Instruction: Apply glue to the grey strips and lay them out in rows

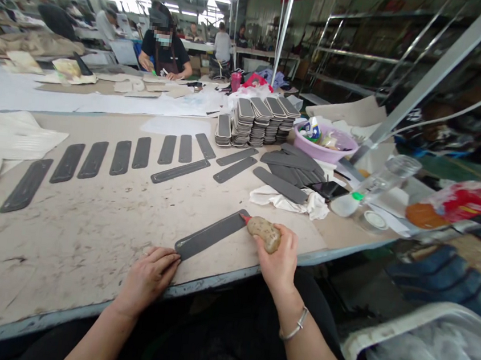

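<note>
A dark grey strip with rounded ends (213, 235) lies aslant on the table near its front edge. At its near left end, the bent fingers of my left hand (150, 276) grip the corner. My right hand (280, 256) is wrapped round a stained, tan squeeze glue bottle (264, 234), tilted so that its red nozzle touches the strip's far right end. A thin shiny line shows along the strip's left edge. Farther back, several similar grey strips (92, 160) lie in a row, with glossy lines round their edges.
Stacks of strips (253, 121) stand behind, beside a lilac basin (325, 146). Loose grey strips (293, 165), a white cloth (319, 204), a phone (329, 189) and a clear bottle (389, 175) lie right. A metal post (436, 74) rises there. A co-worker (166, 46) sits across.
</note>
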The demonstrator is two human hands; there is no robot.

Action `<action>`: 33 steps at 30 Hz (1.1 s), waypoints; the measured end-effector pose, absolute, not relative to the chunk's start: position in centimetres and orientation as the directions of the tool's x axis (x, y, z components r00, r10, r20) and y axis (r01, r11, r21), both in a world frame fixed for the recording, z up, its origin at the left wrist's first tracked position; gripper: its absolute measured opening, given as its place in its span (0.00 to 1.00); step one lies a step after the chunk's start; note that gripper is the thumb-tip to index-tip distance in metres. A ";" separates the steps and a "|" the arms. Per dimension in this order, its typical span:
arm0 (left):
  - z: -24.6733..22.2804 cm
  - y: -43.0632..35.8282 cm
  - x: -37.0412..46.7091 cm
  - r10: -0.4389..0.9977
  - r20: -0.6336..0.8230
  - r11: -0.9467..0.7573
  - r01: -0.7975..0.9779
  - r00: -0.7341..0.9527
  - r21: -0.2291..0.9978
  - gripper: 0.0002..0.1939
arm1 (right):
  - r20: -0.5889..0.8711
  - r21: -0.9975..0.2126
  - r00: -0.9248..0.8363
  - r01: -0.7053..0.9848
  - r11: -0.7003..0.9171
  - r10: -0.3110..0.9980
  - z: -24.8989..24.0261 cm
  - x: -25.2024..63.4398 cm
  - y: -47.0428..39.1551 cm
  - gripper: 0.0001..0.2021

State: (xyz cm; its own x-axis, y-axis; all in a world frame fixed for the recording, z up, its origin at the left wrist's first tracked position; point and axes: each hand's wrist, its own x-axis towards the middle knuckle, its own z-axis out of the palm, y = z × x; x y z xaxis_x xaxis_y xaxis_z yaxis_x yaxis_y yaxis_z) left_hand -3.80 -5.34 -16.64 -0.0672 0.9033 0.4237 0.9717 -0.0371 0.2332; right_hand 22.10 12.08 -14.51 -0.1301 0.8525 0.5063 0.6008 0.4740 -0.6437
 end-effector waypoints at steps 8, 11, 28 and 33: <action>-16.6 -5.3 -3.8 0.918 0.392 -0.042 0.971 -0.056 0.237 0.09 | 0.577 -0.653 -0.234 0.444 0.614 0.783 -14.1 21.7 10.6 0.22; -16.4 -5.3 -3.7 0.920 0.387 -0.043 0.966 -0.061 0.256 0.09 | 0.563 -0.676 -0.398 0.282 0.681 0.724 -14.0 20.4 8.6 0.22; -16.4 -5.2 -3.7 0.912 0.402 -0.041 0.958 -0.080 0.284 0.10 | 0.459 -0.698 -0.548 0.265 0.665 0.700 -13.7 20.7 6.3 0.22; -16.5 -5.2 -3.8 0.911 0.406 -0.041 0.963 -0.074 0.268 0.10 | 0.510 -0.645 -0.378 0.427 0.634 0.773 -13.8 23.0 8.6 0.20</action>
State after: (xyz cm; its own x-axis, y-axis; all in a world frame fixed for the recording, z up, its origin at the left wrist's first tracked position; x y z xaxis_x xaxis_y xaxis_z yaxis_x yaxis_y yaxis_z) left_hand -3.81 -5.24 -16.53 -0.0743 0.9110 0.4056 0.9627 -0.0406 0.2676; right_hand 23.00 8.58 -13.78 -0.3781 0.7729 0.5095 0.4265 0.6339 -0.6451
